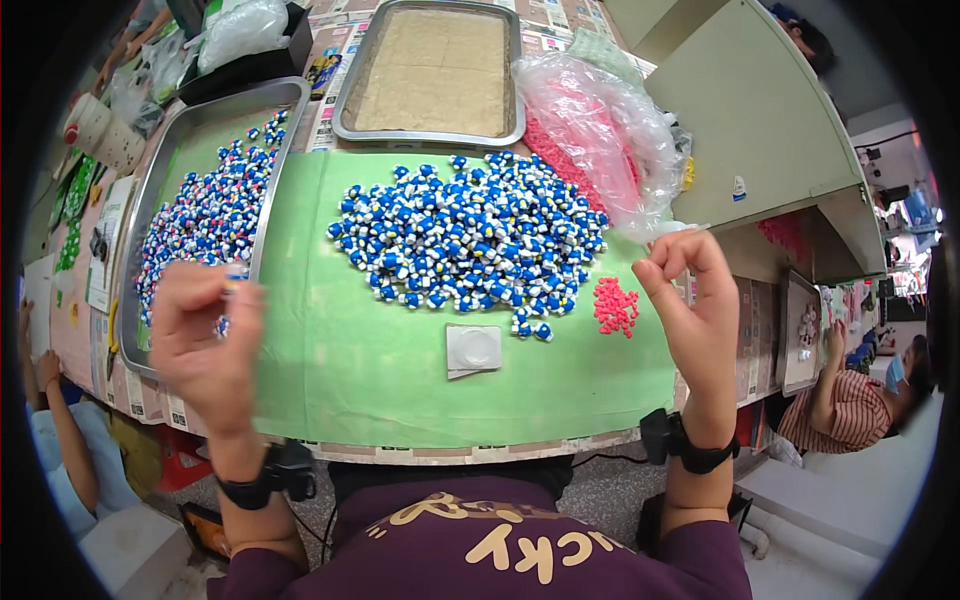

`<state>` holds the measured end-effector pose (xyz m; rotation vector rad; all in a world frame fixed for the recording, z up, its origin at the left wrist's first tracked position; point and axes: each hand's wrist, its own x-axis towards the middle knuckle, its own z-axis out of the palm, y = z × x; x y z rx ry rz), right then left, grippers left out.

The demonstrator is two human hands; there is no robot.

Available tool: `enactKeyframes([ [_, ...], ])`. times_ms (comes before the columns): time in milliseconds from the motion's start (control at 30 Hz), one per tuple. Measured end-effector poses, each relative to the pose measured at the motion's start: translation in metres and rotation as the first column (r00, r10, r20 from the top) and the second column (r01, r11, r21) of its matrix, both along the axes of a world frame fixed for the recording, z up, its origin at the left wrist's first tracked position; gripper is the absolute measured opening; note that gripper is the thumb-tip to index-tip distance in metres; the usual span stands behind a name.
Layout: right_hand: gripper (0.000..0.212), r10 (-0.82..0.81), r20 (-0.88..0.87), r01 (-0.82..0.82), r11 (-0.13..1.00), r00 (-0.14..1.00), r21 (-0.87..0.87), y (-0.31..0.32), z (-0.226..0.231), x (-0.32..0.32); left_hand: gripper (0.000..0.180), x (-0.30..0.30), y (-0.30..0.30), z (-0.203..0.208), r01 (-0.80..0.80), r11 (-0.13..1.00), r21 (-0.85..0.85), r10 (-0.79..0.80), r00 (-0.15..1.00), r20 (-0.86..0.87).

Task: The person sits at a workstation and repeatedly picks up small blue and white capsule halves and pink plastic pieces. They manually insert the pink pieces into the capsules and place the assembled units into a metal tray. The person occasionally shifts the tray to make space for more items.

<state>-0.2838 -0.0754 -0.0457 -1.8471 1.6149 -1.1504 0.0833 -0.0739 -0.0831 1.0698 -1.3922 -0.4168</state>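
My left hand [205, 340] is raised over the near edge of the left metal tray [268, 195], blurred by motion. Its thumb and fingers pinch a small blue-and-white plastic piece [235, 278]. In the tray lie many similar blue-and-white pieces [215, 205] with pink bits on them. My right hand [695, 300] is held up at the right, thumb and forefinger pressed together; whatever is between them is too small to make out. Beside it lies a little pile of pink-red pieces [615, 306]. A large heap of blue-and-white pieces [470, 235] covers the middle of the green mat [400, 390].
A white square pad [473, 349] lies in front of the heap. Behind stands a metal tray [345, 110] with a beige lining. A clear plastic bag [640, 170] with pink pieces leans near a grey-green cabinet [750, 110]. Other people sit at both sides.
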Motion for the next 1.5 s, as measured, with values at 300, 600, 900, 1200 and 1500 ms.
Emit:
enactKeyframes([
  [300, 0.014, 0.237, -0.34, -0.161, 0.958, 0.91, 0.235, -0.001, -0.043, -0.018, 0.024, 0.078, 0.003, 0.006, -0.564, 0.821, 0.094, 0.42, 0.707, 0.568],
  [600, 0.017, 0.229, -0.578, -0.161, 0.973, 0.783, 0.167, -0.002, -0.047, -0.007, 0.025, -0.045, -0.01, -0.009, 0.119, 0.903, 0.412, -0.334, 0.798, 0.502],
  [900, 0.018, 0.234, -0.605, -0.197, 0.972, 0.761, 0.129, -0.002, -0.044, -0.001, 0.022, -0.056, -0.009, -0.018, 0.129, 0.881, 0.456, -0.394, 0.734, 0.553],
  [1200, 0.019, 0.21, -0.456, -0.197, 0.977, 0.865, 0.077, 0.007, -0.019, -0.001, 0.02, -0.046, -0.011, -0.007, 0.297, 0.805, 0.514, -0.442, 0.877, 0.187],
  [1500, 0.026, 0.485, -0.278, -0.546, 0.808, 0.829, -0.22, 0.003, 0.017, 0.07, 0.019, -0.076, 0.001, 0.019, 0.719, 0.538, 0.439, -0.526, 0.694, -0.492],
])
